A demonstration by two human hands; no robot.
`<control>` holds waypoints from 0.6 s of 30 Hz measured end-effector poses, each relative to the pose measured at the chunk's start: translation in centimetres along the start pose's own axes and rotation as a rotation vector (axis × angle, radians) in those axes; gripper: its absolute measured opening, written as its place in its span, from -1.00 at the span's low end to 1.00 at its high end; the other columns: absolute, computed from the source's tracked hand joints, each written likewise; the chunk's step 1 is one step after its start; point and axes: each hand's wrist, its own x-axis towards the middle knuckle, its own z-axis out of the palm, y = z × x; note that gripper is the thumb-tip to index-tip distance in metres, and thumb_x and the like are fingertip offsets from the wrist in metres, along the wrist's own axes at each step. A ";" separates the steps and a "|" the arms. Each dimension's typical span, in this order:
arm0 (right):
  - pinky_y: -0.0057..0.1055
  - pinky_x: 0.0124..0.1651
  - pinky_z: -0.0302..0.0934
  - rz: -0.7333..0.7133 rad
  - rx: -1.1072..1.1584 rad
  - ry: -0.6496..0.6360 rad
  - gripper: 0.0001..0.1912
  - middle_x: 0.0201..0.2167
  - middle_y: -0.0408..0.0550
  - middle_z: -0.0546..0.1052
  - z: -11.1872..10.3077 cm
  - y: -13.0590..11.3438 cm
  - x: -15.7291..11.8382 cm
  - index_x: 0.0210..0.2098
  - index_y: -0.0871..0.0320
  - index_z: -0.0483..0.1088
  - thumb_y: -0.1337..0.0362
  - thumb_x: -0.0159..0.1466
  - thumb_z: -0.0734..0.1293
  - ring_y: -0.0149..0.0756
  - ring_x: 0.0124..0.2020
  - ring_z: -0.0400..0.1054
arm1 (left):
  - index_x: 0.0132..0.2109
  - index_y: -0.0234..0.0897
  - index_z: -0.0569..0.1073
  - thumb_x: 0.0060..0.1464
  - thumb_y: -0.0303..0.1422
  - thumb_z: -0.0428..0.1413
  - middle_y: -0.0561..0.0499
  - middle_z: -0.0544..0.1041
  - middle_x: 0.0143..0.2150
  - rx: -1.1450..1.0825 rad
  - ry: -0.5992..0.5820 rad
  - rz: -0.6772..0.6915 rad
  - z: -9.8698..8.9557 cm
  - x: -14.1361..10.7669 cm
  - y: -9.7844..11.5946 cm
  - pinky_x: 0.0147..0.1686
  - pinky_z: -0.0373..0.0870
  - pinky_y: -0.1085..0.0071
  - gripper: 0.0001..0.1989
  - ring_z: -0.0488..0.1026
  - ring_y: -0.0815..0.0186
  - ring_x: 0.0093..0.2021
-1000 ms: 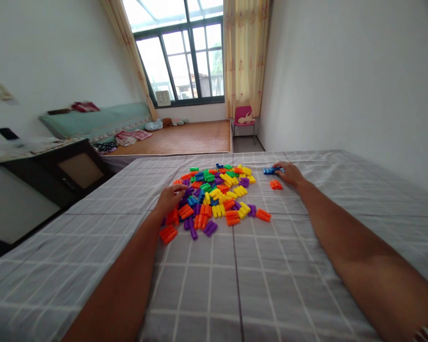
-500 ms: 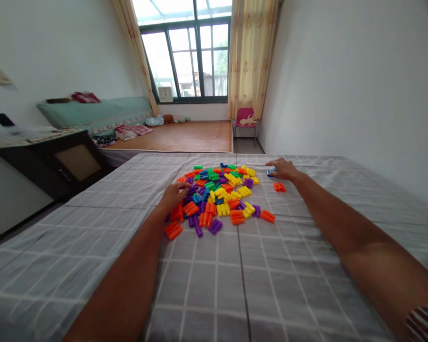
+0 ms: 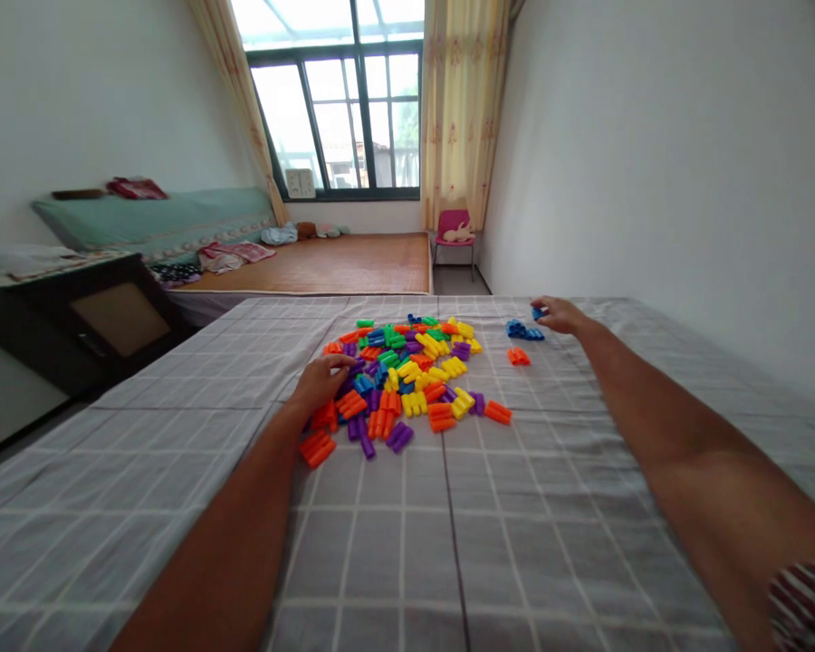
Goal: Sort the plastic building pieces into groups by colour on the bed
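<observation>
A pile of plastic building pieces shaped like joined tubes (image 3: 407, 376), in orange, yellow, green, blue and purple, lies on a grey checked cloth (image 3: 407, 543). At its left edge rests my left hand (image 3: 319, 382), fingers loosely stretched over purple pieces, holding none that I can see. My right hand (image 3: 562, 315) is off to the right, closed on a blue building piece (image 3: 538, 313) that is partly covered by the fingers. Just left of that hand sit several blue pieces (image 3: 524, 331) in a small cluster. An orange piece (image 3: 518, 357) lies nearer to me.
Beyond the cloth-covered surface is a low bed with a brown mat (image 3: 353, 263). A dark cabinet (image 3: 74, 317) stands on the left. Near the window is a pink chair (image 3: 454, 226) with a plush toy. A white wall (image 3: 685, 163) runs along the right.
My right hand has moved slightly right, away from the blue cluster, which now shows, and holds a blue piece. My left hand stays at the pile. The view has turned a little right.
</observation>
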 end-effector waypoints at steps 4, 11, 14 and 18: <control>-0.22 0.02 0.33 0.010 0.024 -0.117 -0.46 -0.03 0.04 0.54 0.7 1.7 -0.9 0.01 0.17 0.43 0.35 -0.02 0.37 -0.11 -0.09 0.46 | -0.15 -0.20 0.60 0.02 -0.31 0.03 -0.02 0.62 -0.13 -0.027 -0.009 -0.007 0.0 0.0 -0.1 -0.03 0.42 0.26 -0.69 0.52 0.17 -0.07; -0.24 0.16 0.22 -0.077 0.105 -0.261 -0.28 0.12 0.16 0.43 0.2 -0.8 0.9 0.16 0.23 0.34 0.15 0.02 0.43 -0.02 0.11 0.34 | -0.15 -0.21 0.60 0.00 -0.30 0.04 -0.02 0.62 -0.14 -0.058 -0.019 -0.022 -0.2 -0.2 0.1 -0.03 0.42 0.27 -0.69 0.53 0.18 -0.11; -0.20 0.10 0.27 -0.048 0.063 -0.317 -0.30 0.06 0.14 0.48 0.9 -1.8 1.6 0.12 0.18 0.38 0.13 -0.01 0.45 -0.02 0.04 0.39 | -0.16 -0.21 0.60 0.00 -0.31 0.04 -0.01 0.63 -0.14 -0.048 -0.027 -0.018 -0.3 -0.2 0.0 -0.02 0.42 0.27 -0.69 0.54 0.18 -0.13; -0.17 0.04 0.31 -0.087 0.043 -0.294 -0.41 -0.07 0.06 0.56 1.6 -2.2 1.7 -0.01 0.13 0.48 0.09 -0.04 0.46 -0.02 -0.05 0.44 | -0.15 -0.20 0.60 0.01 -0.31 0.03 -0.02 0.62 -0.13 -0.039 -0.021 0.013 0.0 -0.1 -0.5 -0.03 0.41 0.27 -0.69 0.52 0.17 -0.08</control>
